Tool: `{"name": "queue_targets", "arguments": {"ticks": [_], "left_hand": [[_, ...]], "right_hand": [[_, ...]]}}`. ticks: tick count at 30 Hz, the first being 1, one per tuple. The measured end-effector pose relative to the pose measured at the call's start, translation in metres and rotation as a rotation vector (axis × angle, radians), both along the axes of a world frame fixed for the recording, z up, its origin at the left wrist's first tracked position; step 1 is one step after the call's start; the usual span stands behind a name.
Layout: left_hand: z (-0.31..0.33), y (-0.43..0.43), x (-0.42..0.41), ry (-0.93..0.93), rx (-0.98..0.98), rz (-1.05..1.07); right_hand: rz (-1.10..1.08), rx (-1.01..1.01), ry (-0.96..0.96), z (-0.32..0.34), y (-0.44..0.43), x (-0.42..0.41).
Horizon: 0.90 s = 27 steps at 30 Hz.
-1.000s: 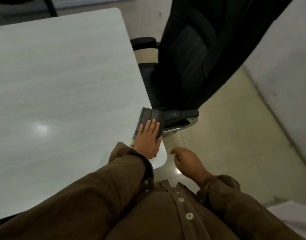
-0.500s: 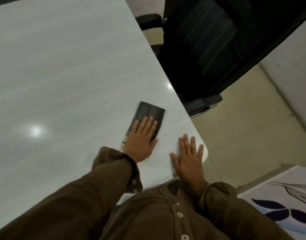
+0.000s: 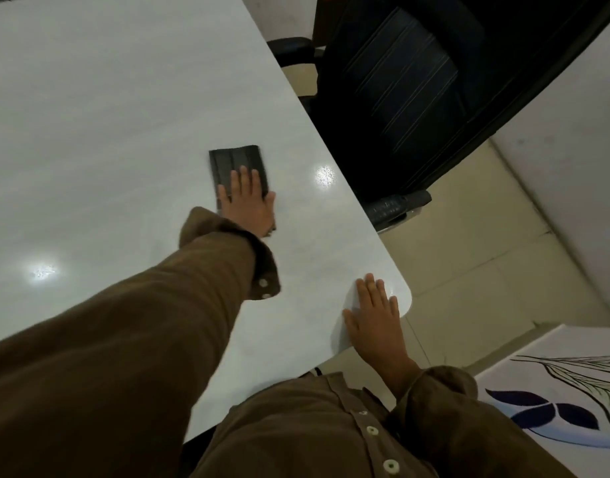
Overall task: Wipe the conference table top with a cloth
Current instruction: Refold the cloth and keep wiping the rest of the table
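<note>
A pale grey conference table top (image 3: pixel 107 139) fills the left and middle of the view. A folded dark grey cloth (image 3: pixel 235 163) lies flat on it, a little in from the right edge. My left hand (image 3: pixel 250 205) presses on the near half of the cloth with straight fingers. My right hand (image 3: pixel 376 315) rests flat on the table's rounded near-right corner, fingers spread and holding nothing.
A black office chair (image 3: pixel 410 94) stands close against the table's right edge, its armrest (image 3: pixel 396 205) near the edge. Beige floor tiles (image 3: pixel 469 270) lie beyond the corner. A white board with a blue leaf print (image 3: pixel 565 401) is at lower right.
My left hand has slid the cloth farther away across the table and turned it. My right hand, hanging off the corner a second ago, now lies flat on the table corner.
</note>
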<state>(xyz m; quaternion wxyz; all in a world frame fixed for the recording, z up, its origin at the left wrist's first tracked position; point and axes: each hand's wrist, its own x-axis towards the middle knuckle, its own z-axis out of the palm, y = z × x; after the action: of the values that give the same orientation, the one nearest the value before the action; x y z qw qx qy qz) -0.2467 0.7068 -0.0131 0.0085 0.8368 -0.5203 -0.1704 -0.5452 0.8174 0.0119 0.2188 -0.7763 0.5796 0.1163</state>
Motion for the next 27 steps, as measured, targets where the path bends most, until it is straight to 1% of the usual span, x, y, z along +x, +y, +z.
{"name": "queue_targets", "arguments": {"ticks": [2, 5, 7, 8, 10, 12, 14, 16, 17, 18, 20, 23, 25, 27], "left_hand": [[-0.003, 0.015, -0.045, -0.002, -0.023, -0.164], [-0.005, 0.080, -0.100, 0.007, -0.058, -0.415], [-0.005, 0.137, -0.110, -0.007, -0.062, -0.600], [-0.007, 0.167, -0.106, -0.004, -0.063, -0.654], [-0.009, 0.215, -0.081, 0.001, -0.064, -0.628], [-0.009, 0.229, -0.057, -0.019, -0.053, -0.498], [-0.007, 0.216, -0.054, -0.032, -0.013, -0.302], [-0.003, 0.192, -0.077, -0.042, 0.008, -0.080], [0.000, 0.178, -0.092, -0.038, 0.033, 0.004], [0.002, 0.167, -0.109, -0.032, 0.049, 0.043], [0.008, 0.153, -0.143, -0.014, 0.066, -0.016], [0.016, 0.178, -0.189, -0.007, 0.100, -0.269], [0.014, 0.212, -0.193, -0.012, 0.108, -0.404], [0.008, 0.245, -0.175, -0.041, 0.058, -0.479]], "right_hand": [[0.005, 0.016, -0.029, 0.000, 0.010, -0.010], [0.012, 0.000, -0.119, -0.003, 0.017, -0.022], [0.012, -0.015, -0.188, -0.005, 0.019, -0.032], [0.018, -0.014, -0.208, -0.005, 0.020, -0.037], [0.046, -0.019, -0.232, -0.007, 0.024, -0.044], [0.084, -0.027, -0.218, -0.006, 0.026, -0.052], [0.131, -0.005, -0.161, -0.004, 0.028, -0.060], [0.174, 0.034, -0.106, 0.000, 0.031, -0.069], [0.184, 0.061, -0.090, 0.003, 0.033, -0.071], [0.186, 0.084, -0.083, 0.004, 0.035, -0.072], [0.188, 0.104, -0.078, 0.005, 0.040, -0.076], [0.219, 0.111, -0.072, 0.008, 0.043, -0.084], [0.201, 0.124, -0.083, 0.009, 0.045, -0.083], [0.168, 0.138, -0.096, 0.012, 0.045, -0.078]]}}
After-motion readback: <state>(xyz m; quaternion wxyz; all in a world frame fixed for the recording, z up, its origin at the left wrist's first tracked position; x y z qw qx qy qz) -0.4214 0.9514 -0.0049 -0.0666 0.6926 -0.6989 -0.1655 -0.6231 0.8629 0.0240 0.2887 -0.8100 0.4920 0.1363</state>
